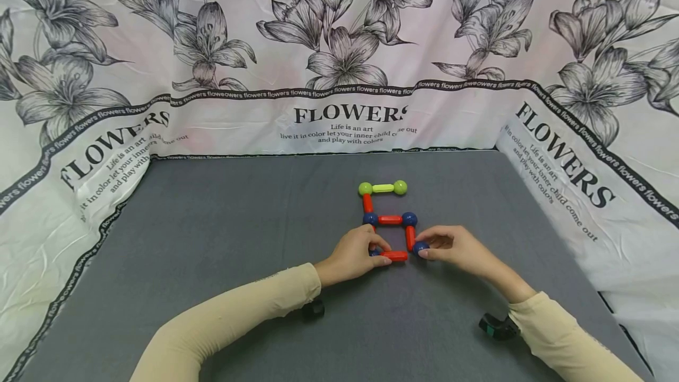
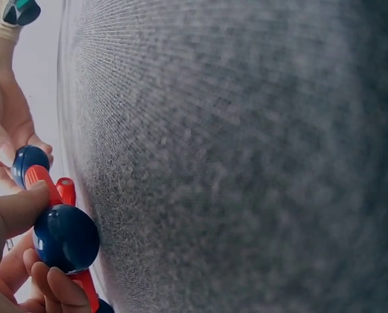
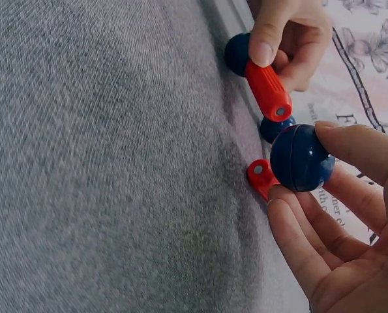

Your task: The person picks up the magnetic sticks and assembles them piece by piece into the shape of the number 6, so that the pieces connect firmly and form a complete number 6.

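Note:
My left hand [image 1: 352,255] pinches a red magnetic rod [image 1: 395,256] close to the blue ball [image 2: 66,238] at its left end. The thumb lies along the rod, and the fingers partly hide the ball in the head view. Between thumb and fingertips, my right hand [image 1: 456,249] holds another blue ball [image 3: 302,158]. That ball is beside the rod's bare metal-tipped end. A second red rod [image 1: 411,237] runs from the upper right blue ball [image 1: 409,219] down toward the held ball; its metal tip shows in the right wrist view.
Beyond the hands, a red rod [image 1: 389,219] joins two blue balls. Another red rod [image 1: 368,203] leads up to a green ball [image 1: 365,188], linked by a green rod [image 1: 383,188] to a second green ball [image 1: 400,187]. Flower-printed cloth [image 1: 223,122] borders the grey table [image 1: 239,211].

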A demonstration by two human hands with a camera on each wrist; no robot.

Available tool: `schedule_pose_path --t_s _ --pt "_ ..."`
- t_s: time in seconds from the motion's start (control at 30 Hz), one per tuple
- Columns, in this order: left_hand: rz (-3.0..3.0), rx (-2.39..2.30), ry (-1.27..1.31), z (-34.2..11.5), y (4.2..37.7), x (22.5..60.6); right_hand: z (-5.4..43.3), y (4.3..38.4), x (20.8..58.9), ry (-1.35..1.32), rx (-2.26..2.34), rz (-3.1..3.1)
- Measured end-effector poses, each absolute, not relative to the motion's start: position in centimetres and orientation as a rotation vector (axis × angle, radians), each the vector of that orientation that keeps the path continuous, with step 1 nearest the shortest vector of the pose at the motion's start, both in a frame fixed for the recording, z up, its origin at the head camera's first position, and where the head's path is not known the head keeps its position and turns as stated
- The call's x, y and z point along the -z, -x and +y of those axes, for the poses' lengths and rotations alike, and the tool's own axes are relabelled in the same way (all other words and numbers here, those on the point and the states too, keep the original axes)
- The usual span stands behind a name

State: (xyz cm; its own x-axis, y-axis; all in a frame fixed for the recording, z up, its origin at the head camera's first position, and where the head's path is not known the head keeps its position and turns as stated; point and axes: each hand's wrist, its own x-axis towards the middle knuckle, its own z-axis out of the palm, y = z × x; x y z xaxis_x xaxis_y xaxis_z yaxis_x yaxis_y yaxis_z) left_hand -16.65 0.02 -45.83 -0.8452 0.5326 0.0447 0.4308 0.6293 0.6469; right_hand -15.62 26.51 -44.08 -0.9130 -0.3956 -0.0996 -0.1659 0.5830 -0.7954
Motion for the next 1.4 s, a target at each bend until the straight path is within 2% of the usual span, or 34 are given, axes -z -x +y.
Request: schedule_pose_path --t_s 0.77,1.4 --pt "2.706 -1.011 -0.835 0.18 16.72 45.86 25.75 15.10 44.38 0.461 1.276 2.522" --pt "2.773 -0.806 -0.898 0.86 16.79 45.58 25.91 14.70 44.82 0.434 1.264 2.560"
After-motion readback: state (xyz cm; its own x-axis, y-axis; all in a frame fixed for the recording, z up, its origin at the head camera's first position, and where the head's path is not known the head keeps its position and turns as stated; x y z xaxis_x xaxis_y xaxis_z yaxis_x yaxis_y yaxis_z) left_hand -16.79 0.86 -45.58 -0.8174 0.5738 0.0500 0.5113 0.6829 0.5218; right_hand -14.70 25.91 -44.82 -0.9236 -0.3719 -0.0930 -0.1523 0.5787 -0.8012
